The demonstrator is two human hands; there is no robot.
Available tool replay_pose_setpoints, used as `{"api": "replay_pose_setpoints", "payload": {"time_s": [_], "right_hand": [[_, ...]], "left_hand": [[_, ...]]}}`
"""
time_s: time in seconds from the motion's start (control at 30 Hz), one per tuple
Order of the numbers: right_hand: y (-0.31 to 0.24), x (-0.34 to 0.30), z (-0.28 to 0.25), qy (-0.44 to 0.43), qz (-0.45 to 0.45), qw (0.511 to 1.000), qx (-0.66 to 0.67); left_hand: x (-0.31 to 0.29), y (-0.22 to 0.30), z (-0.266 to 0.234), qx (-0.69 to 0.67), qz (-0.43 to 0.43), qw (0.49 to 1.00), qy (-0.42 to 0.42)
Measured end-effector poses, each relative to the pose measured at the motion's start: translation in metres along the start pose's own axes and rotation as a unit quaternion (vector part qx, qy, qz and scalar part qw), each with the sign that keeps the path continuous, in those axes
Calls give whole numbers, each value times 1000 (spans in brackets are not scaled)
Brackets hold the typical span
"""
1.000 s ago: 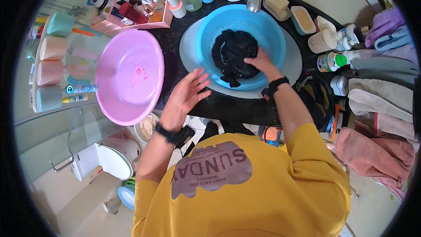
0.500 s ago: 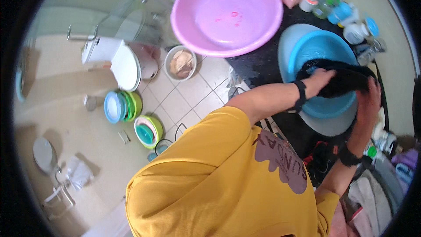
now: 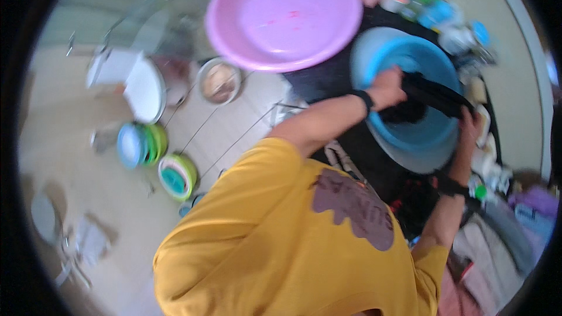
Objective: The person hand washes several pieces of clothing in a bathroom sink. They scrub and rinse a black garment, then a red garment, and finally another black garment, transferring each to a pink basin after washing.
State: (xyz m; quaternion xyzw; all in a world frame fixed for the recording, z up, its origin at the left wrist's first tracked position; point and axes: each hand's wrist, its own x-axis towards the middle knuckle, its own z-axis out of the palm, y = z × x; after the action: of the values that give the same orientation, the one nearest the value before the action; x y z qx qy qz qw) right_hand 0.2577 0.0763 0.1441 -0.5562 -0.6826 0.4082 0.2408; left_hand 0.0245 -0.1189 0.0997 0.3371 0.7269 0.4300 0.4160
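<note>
We are gripping a black cloth with both hands. The fingers of our left hand are bending together over its nearer end, their tips hiding in the dark folds; the fingers of our right hand are clamping its other end, though blur is keeping us from telling how each finger is lying. Between the two grips the cloth is stretching in a thick band, and a further dark mass is hanging or lying just below the left fingers, inside the blue basin. Whether water is standing around it, we are not managing to tell.

As for progress, we are judging the handling to be midway: the gathering-up is looking done, since both ends are sitting in our grasp, while the lower folds are remaining down in the basin and none of the cloth is coming free of our fingers.

Beneath the basin, a pale oval sink is showing past its edge. Beyond the left fingers, a larger pink basin is standing well apart. Beyond the right fingers, bottles are lining the wall, and towels are hanging behind our right forearm.
</note>
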Motion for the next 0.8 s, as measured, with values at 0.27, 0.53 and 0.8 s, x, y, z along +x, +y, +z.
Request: {"api": "replay_pose_setpoints", "payload": {"time_s": [0.27, 0.53, 0.8], "right_hand": [[-25, -35, 20, -12, 143, 920, 365], [-46, -45, 17, -152, 64, 975, 150], [12, -35, 75, -214, 134, 968, 11]], "left_hand": [[36, 0, -29, 166, 241, 951, 100], [45, -5, -39, -177, -29, 984, 1], [22, -16, -3, 83, 24, 991, -103]]}}
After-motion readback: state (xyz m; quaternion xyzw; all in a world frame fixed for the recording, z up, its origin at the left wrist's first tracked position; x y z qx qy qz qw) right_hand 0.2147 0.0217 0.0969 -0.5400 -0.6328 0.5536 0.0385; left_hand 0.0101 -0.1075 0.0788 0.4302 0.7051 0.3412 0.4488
